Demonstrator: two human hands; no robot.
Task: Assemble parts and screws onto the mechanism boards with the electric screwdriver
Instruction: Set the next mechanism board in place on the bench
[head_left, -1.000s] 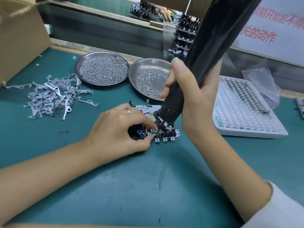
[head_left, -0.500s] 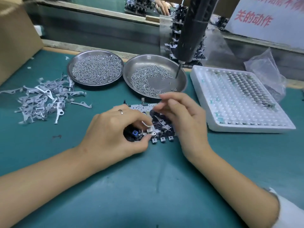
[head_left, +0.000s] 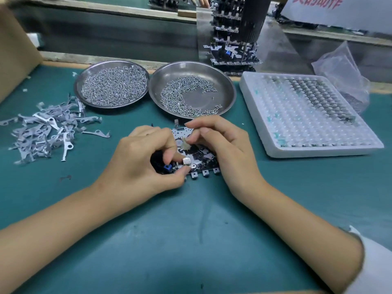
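Right hand point(head_left: 220, 149) has let go of the electric screwdriver point(head_left: 252, 20), now hanging above the back, and pinches a small part onto the mechanism board point(head_left: 191, 153) on the surface while left hand point(head_left: 144, 164) grips its edge: screw driven, next part going on.

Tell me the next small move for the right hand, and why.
Probably seat the small pale part that the right hand pinches onto the mechanism board. The left hand steadies the board, and the electric screwdriver hangs unused.
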